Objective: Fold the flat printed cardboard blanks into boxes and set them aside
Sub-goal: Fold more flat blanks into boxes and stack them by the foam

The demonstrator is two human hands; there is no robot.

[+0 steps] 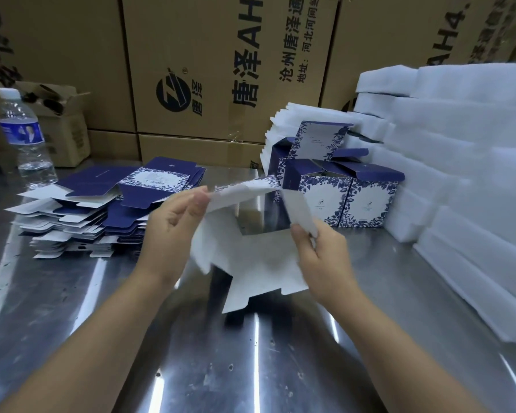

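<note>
blank [248, 257] held above steel table [191, 368], between both hands, white side up. left hand [173, 225] pinches far-left flap, right hand [319, 251] pinches right panel; probably half-opened, blurred. finished boxes [340, 198] just beyond.

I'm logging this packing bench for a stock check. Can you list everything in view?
blank: one, white inside, held in mid-air over the table
flat blanks: one stack, navy and white, table left
folded boxes: several, navy floral, table back right
foam sheets: many stacked, white, right side
bottle: one, clear with blue label, far left
cartons: several, brown, behind the table
table: one, shiny steel
left hand: grips the blank's left edge
right hand: grips its right flap
</note>
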